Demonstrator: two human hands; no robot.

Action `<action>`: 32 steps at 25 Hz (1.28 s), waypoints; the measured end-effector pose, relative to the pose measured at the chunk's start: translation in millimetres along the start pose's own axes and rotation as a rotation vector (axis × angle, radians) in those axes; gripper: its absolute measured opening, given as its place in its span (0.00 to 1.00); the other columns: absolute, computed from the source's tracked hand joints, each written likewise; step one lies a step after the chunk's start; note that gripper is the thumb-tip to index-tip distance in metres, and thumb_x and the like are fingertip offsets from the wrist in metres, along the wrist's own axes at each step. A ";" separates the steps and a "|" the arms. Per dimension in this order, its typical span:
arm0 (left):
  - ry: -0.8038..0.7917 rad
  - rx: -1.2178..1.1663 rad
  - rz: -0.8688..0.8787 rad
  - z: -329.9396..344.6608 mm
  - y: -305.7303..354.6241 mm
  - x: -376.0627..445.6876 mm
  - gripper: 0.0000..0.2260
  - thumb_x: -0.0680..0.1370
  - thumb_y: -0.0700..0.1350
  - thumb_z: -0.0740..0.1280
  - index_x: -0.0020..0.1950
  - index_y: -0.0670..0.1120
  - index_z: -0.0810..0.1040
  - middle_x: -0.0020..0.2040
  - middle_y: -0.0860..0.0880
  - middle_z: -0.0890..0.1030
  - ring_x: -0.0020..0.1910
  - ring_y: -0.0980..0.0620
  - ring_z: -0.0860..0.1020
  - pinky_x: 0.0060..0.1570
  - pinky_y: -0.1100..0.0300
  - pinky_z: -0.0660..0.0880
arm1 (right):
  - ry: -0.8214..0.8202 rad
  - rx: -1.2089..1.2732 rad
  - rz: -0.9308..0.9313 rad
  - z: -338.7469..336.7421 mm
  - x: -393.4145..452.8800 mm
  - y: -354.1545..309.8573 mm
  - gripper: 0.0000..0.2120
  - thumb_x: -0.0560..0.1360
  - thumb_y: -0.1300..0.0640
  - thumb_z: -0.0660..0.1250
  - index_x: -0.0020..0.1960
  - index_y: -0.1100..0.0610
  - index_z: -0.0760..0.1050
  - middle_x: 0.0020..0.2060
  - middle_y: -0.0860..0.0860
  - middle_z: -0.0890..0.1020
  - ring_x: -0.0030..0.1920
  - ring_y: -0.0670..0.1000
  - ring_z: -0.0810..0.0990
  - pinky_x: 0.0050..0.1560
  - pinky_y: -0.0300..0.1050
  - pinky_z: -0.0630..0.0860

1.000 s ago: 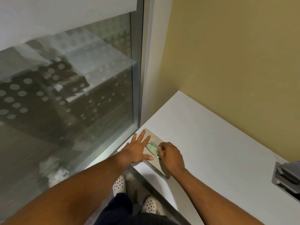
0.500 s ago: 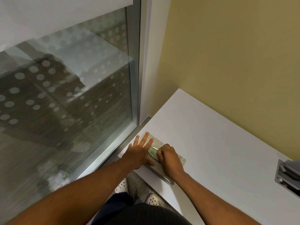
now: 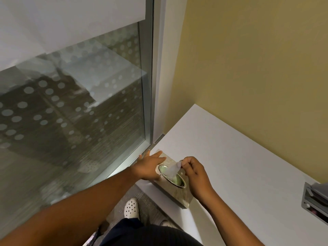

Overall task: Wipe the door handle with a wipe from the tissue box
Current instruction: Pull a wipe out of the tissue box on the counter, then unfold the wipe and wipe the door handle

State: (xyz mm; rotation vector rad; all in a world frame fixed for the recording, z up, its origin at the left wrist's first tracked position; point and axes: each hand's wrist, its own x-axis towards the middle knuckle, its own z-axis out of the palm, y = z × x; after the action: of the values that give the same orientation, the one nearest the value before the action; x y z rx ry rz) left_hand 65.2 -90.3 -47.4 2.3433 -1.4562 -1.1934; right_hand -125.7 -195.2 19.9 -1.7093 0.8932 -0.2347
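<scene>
While the left hand (image 3: 150,166) lies flat and open on the near-left end of the box (image 3: 174,185), holding it down, the right hand (image 3: 194,172) has its fingers (image 3: 184,163) pinched shut on the tip of a wipe (image 3: 173,170), partly drawn from the oval opening. The box sits at the table (image 3: 239,166) edge, lower centre of frame, beside the glass panel (image 3: 71,112). No door handle is in view. Risk: the wipe may tear, or drag a second sheet out, if pulled sharply or at an angle; the box may slide off the table edge if the left hand lifts early. Against half a second ago, the right hand has risen from the opening and the wipe now shows.
</scene>
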 end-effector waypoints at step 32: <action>0.827 -1.309 -0.059 -7.7 51.8 -247.3 0.11 0.84 0.42 0.71 0.42 0.43 0.79 0.34 0.51 0.83 0.31 0.57 0.79 0.32 0.67 0.72 | -0.747 0.227 -0.160 44.5 -37.6 -119.2 0.16 0.83 0.52 0.64 0.56 0.66 0.77 0.51 0.65 0.84 0.48 0.55 0.84 0.54 0.50 0.80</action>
State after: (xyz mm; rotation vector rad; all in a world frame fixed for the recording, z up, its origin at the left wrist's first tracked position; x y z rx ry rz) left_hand -19.9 79.6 119.3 1.5198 -0.1471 -0.6295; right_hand -73.8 -128.2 121.9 -1.4818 0.1695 0.1896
